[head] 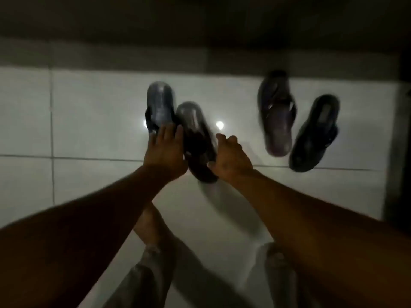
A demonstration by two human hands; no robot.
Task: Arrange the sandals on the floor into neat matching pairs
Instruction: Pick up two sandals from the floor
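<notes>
Item, mid-frame: we reach with left hand [165, 150] spread flat against clog one [160, 107], right hand [231, 155] half-curled beside clog two [196, 138], grip on either unclear through blur; risk—mispairing with the sandals [277, 114] at upper right in dim light.

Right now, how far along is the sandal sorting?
Partly done. The two sandals on the right lie together, but splayed. In hand: the left hand and right hand flank the slanted sandal beside its partner. Left: straightening both pairs.
</notes>
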